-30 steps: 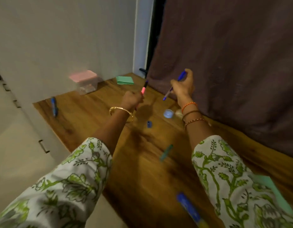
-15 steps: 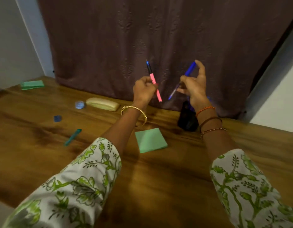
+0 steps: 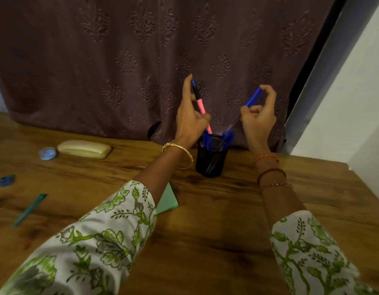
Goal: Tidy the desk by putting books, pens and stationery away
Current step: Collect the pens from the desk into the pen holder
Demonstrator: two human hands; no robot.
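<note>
A black mesh pen holder (image 3: 210, 161) stands on the wooden desk (image 3: 216, 226) near the curtain, with several blue pens inside. My left hand (image 3: 190, 120) grips a pink pen (image 3: 201, 107) with a dark cap, its lower tip pointing down at the holder's rim. My right hand (image 3: 258, 118) pinches a blue pen (image 3: 251, 99) by its top end, and the tip slants down toward the holder's mouth. Both hands hover just above the holder, one on each side.
A green sticky-note pad (image 3: 168, 200) lies partly under my left sleeve. To the left lie a cream case (image 3: 84, 149), a small round blue tub (image 3: 47, 153), a blue sharpener (image 3: 6, 180) and a teal pen (image 3: 30, 209). A brown curtain (image 3: 141, 60) hangs behind; the desk ends at the right wall.
My view swung right along the desk to the pen holder. Both hands carried their pens over it and lowered the tips toward its mouth.
</note>
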